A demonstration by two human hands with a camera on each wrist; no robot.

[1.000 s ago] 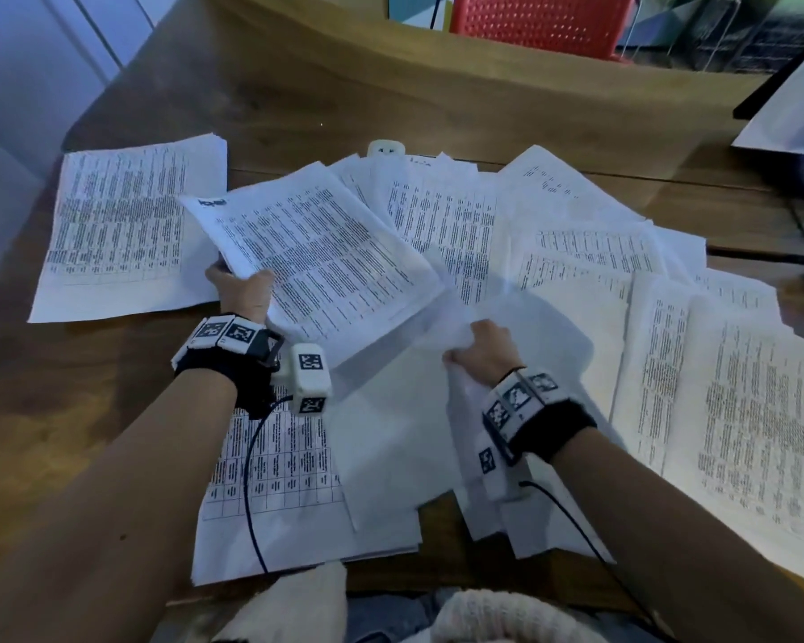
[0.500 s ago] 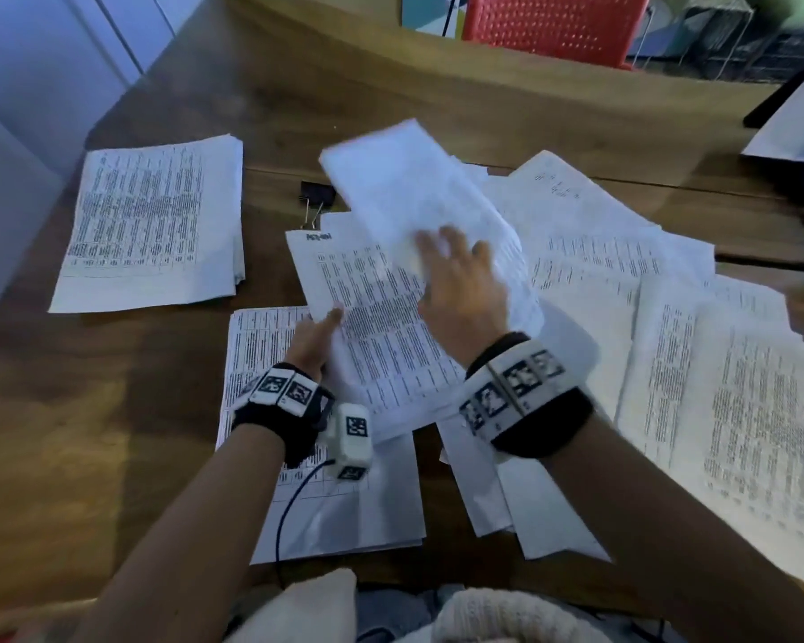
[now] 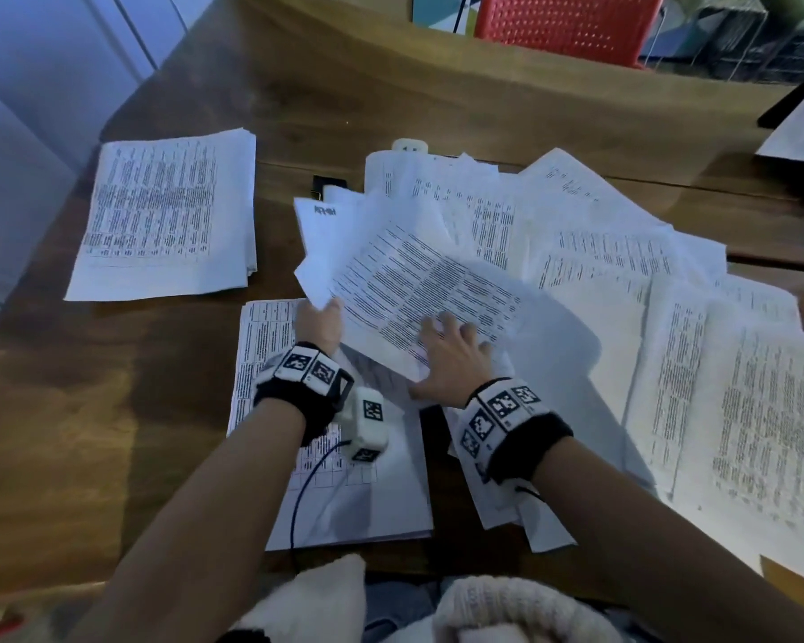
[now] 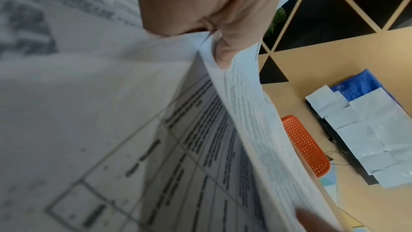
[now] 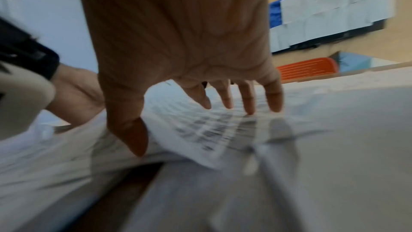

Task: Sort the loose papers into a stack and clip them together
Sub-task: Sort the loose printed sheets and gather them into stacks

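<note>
Two sheets at least were in your left hand [image 3: 320,323] at this moment: its grip was closed on the near corner of a small held bundle [image 3: 418,290], thumb on top and fingers beneath, as the left wrist view showed. Half a second earlier your right hand [image 3: 451,364] had been carrying a sheet over that bundle; now the sheet lay on top of it, and the right hand's grip was open, fingers spread and straight, pressing the page flat just right of the left grip. That meant one more page had joined the bundle, but sorting was far from done, I judge. Most loose papers [image 3: 669,317] still fanned across the tabletop [image 3: 66,433] to the right of and beyond both grips. A squared stack [image 3: 163,215] lay well left of the left grip, another printed pile [image 3: 344,494] directly beneath your left wrist. A black binder clip [image 3: 328,185] sat beyond the left grip, untouched.

Writing: dense printed tables; only a blurred bold heading on the sheet behind, unreadable.
</note>
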